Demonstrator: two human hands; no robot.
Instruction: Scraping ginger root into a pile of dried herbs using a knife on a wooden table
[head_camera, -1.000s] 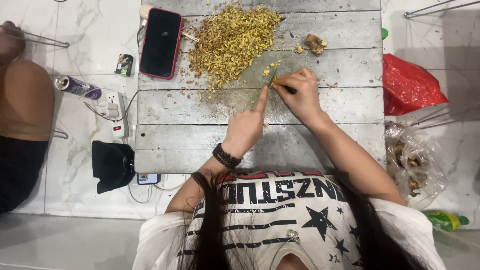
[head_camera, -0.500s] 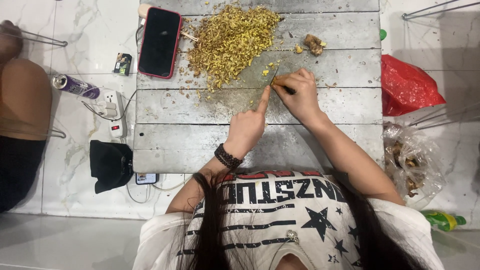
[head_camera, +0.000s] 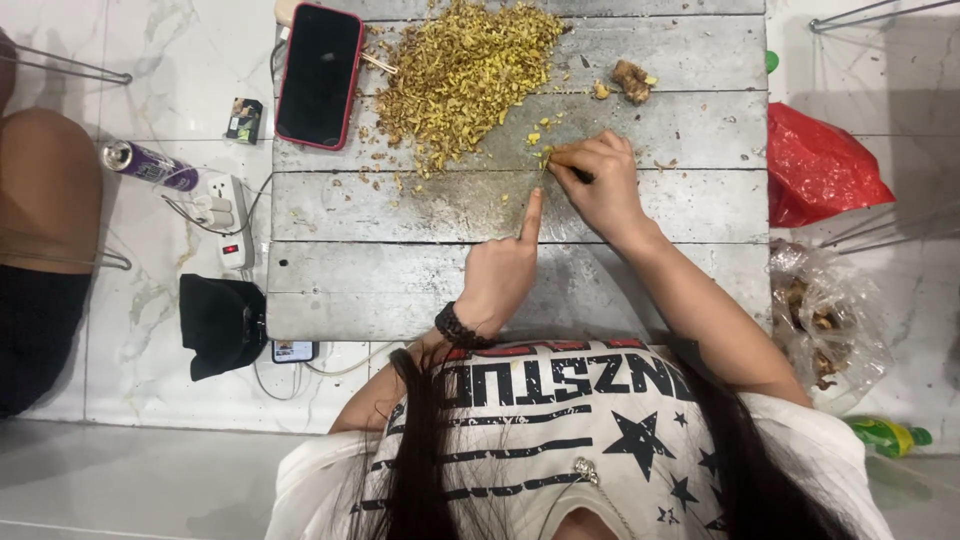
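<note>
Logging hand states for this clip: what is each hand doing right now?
Left hand: mostly closed, index finger extended onto the grey wooden plank table, holding nothing.
Right hand: closed on a dark thin tool, likely a knife.

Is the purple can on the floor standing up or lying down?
Lying down. The purple can rests on its side on the white floor, its round silver top pointing sideways, left of the grey wooden board.

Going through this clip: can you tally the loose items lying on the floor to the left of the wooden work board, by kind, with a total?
Purple drink can: 1
White power strip: 1
Black pouch: 1
Small dark packet: 1
Small phone-like device by the board's corner: 1
Total: 5
</note>
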